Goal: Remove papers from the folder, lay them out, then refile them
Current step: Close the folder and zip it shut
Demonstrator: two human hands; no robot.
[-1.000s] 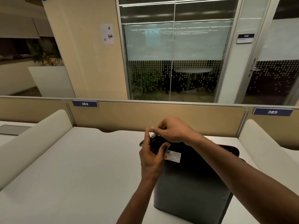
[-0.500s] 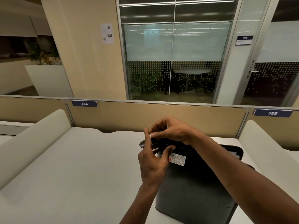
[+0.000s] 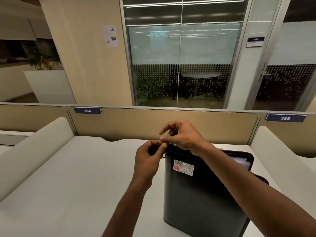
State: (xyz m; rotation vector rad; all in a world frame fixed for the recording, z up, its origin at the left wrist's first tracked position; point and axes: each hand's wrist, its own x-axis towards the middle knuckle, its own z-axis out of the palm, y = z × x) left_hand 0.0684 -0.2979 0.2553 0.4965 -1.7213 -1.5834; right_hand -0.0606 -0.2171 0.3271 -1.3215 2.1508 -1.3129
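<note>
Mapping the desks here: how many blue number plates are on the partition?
2: plate 384 on the partition's left part, plate 385 at its right end. Others may lie outside the view.

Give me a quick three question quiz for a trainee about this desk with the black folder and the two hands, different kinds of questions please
1. True or false: papers from the black folder already lie spread on the desk.
2. Which number is on the partition label left of the hands? A) 384 B) 385 C) 030
3. Fill in: the right hand works at the folder's ____ left corner, close to the left hand.

Key: 1 false; 2 A; 3 top. Some sheets show inside the folder's open right edge.
</note>
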